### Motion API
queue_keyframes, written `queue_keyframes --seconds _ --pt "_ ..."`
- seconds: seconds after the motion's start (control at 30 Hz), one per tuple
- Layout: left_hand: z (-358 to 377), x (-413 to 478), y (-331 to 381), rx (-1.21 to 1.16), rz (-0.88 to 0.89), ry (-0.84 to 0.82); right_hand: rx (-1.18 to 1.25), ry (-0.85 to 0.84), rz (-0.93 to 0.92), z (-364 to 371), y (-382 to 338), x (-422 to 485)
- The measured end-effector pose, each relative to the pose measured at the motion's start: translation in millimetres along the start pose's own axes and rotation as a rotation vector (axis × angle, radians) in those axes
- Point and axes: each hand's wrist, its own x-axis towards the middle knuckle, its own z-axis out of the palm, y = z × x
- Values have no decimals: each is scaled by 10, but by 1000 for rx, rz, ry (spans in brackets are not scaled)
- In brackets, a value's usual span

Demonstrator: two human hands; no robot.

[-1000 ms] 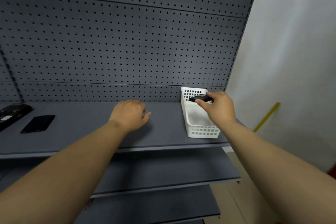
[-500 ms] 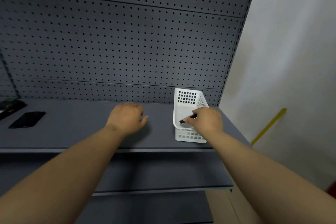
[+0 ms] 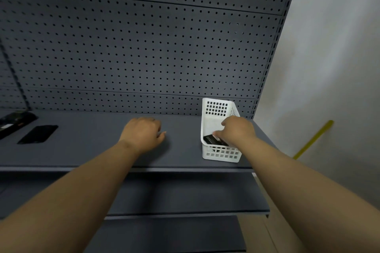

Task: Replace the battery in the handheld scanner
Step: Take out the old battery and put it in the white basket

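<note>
A white perforated basket (image 3: 221, 155) stands at the right end of the dark grey shelf (image 3: 92, 150). My right hand (image 3: 238, 131) reaches down into it, fingertips closed on a flat black battery (image 3: 213, 140) that lies low in the basket near its front wall. My left hand (image 3: 141, 133) rests on the shelf to the left of the basket, fingers curled and holding nothing. At the far left of the shelf lies the black handheld scanner (image 3: 14, 122), partly cut off by the frame edge. A flat black cover (image 3: 38, 134) lies beside it.
A grey pegboard (image 3: 144, 57) forms the back wall behind the shelf. Two lower shelves (image 3: 185, 193) jut out below. On the right is a white wall with a yellow stick (image 3: 312, 139) leaning against it.
My right hand has carried the battery from above the basket's rim down into the basket. The left hand has stayed on the shelf.
</note>
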Motion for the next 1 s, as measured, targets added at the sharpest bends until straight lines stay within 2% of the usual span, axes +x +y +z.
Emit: queue_keyframes --seconds 0.17,0.3,0.63,1.0 --pt "-59 -9 -31 9 -13 16 208 161 -42 -136 -53 -76" --pt "-123 -60 -54 -6 -16 36 261 208 -157 -146 -299 -110" --pt "-282 -258 -629 5 -37 37 181 140 -285 -115 -1218 -235" --pt "-389 -624 -2166 32 -34 2 208 47 -239 134 -2836 -391"
